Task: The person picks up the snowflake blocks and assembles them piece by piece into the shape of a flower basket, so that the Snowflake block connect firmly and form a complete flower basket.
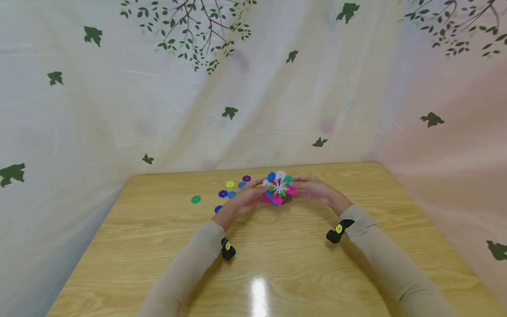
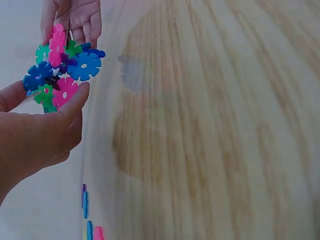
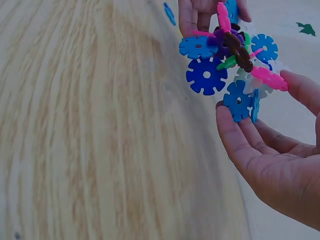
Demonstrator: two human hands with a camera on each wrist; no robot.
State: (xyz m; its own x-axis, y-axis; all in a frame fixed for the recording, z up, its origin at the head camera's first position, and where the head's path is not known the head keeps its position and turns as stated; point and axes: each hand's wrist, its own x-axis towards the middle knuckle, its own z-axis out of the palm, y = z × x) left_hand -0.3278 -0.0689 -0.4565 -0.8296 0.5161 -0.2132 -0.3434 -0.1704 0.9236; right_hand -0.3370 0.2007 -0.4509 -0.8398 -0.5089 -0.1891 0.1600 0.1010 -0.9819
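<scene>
pink, blue, green disc cluster (image 3: 239,53), between fingers (image 3: 239,142)

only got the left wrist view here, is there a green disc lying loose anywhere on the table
Observer: Yes, the head view shows one green notched disc lying on the wooden table, to the left of the other loose discs.
Operator: ok, and where does the right hand touch the cluster of notched discs, can't see that contact from here
Observer: In the right wrist view, its thumb rests against a pink notched disc at the cluster's edge.
</scene>
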